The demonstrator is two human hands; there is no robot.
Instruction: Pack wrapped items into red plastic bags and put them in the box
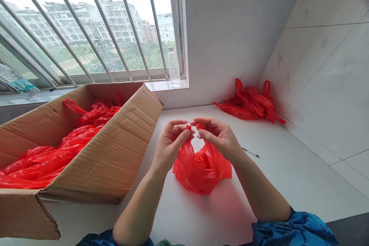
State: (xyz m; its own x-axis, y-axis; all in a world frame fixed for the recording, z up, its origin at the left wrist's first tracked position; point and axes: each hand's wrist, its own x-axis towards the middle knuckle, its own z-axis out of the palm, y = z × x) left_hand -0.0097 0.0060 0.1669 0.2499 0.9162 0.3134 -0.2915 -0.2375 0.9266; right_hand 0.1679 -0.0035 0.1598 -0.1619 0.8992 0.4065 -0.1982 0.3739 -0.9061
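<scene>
A red plastic bag (201, 177) rests on the white table in front of me, its two handles drawn upward. My left hand (173, 140) pinches one handle between thumb and fingers. The other handle is pinched by my right hand (217, 136), close beside the left. A gap shows between the two handle tips. Something red with darker printing sits inside the bag, but its kind cannot be made out through the plastic.
On the left stands an open cardboard box (106, 142) holding red plastic bags (66, 146). More red bags (250, 102) lie by the wall at the back right. A pen (253, 154) lies right of my hands. Clear bottles (173, 67) stand or lie along the barred window's sill.
</scene>
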